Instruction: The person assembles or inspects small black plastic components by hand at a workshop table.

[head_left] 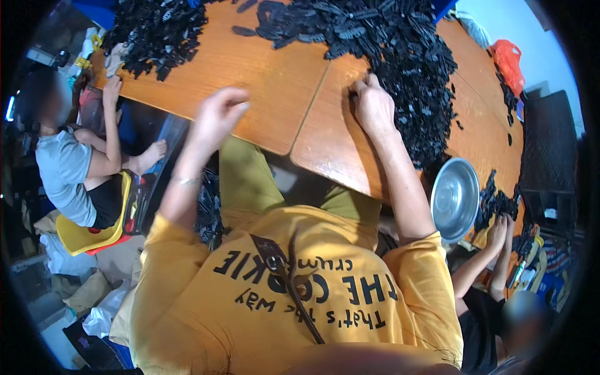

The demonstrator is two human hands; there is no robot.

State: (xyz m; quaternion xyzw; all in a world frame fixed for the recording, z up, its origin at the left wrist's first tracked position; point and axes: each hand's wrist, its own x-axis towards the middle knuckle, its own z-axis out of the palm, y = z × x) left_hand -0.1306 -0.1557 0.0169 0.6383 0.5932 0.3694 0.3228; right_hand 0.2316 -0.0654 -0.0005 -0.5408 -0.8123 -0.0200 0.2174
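Observation:
A big heap of small, black, elongated pieces [415, 81] spreads over the orange-brown wooden table [269, 75]. Against the heap's left edge, my right hand [375, 106] points down with its fingers curled together. Whatever lies between those fingertips is hidden. My left hand [219, 115] hovers over the table's near edge, its fingers bent and smeared by motion. I cannot make out anything in it. Of the black pieces, a few lie loose on the wood beyond my hands.
A second black heap [156, 37] lies at the far left, beside a seated person [75, 169] on a yellow chair [94, 234]. A metal basin [455, 199] stands at the table's right edge. Another person's hands [500, 234] work at a smaller black pile [497, 203]. A red bag [507, 65] sits far right.

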